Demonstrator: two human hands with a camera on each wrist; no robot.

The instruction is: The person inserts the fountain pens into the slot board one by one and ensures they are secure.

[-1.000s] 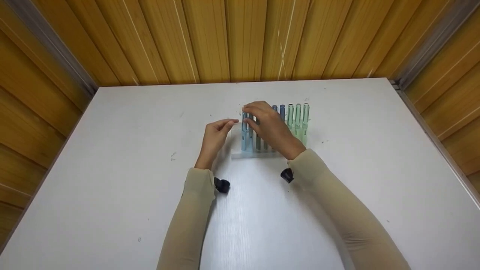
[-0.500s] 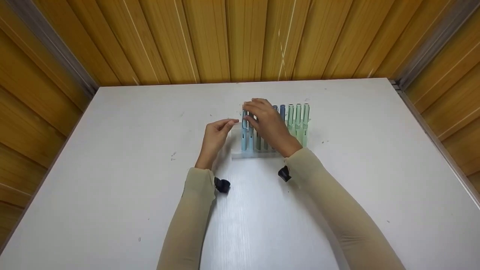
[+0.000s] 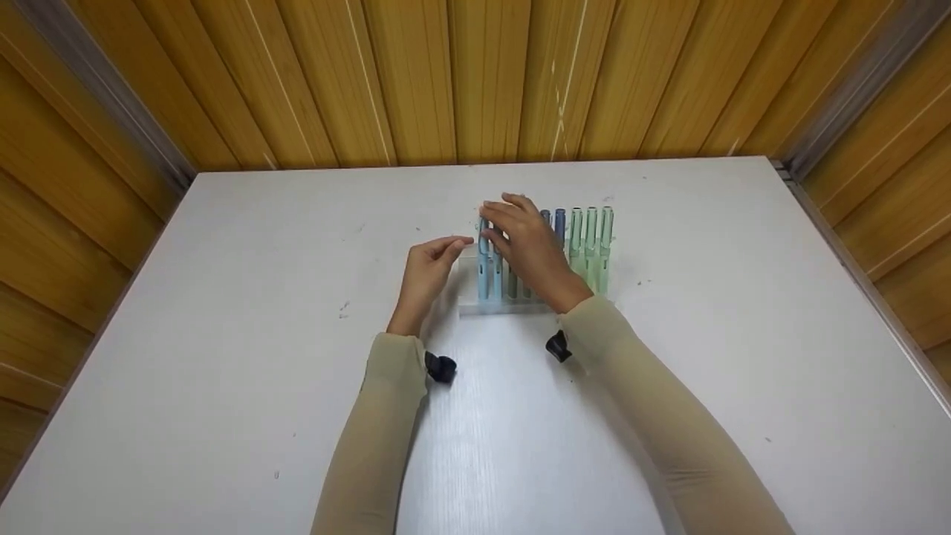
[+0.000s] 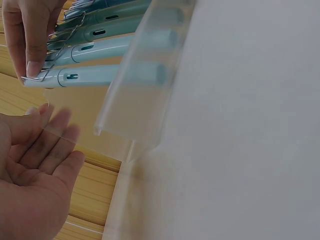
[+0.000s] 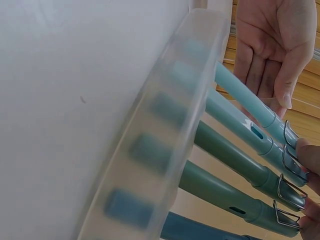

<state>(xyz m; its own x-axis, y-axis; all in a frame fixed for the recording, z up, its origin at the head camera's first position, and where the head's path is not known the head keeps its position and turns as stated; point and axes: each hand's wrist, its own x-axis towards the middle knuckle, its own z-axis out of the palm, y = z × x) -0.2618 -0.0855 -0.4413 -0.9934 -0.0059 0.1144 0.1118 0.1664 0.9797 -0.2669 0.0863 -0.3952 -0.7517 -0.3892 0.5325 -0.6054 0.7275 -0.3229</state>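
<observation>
A frosted clear pen stand (image 3: 472, 307) holds a row of capped pens upright. My left hand (image 3: 426, 279) pinches the stand's left edge; in the left wrist view its fingers (image 4: 42, 150) show through the clear back panel, thumb on the front side. At the row's left end stands a light blue pen (image 3: 484, 279), its cap between the thumb and finger of my right hand (image 3: 536, 253). A second light blue pen (image 5: 235, 116) is right beside it. Dark green pens (image 5: 220, 185) follow, partly hidden by my right hand in the head view.
Further right in the stand are dark blue pens (image 3: 559, 223) and three mint green pens (image 3: 591, 230). The stand sits toward the far side of a white table (image 3: 245, 334). Yellow wood-panelled walls (image 3: 416, 82) rise behind and at both sides.
My right wrist and forearm have shifted slightly left, and the outer fingers have lifted a little. The thumb and finger stay at the light blue pen's cap. My left hand has not moved.
</observation>
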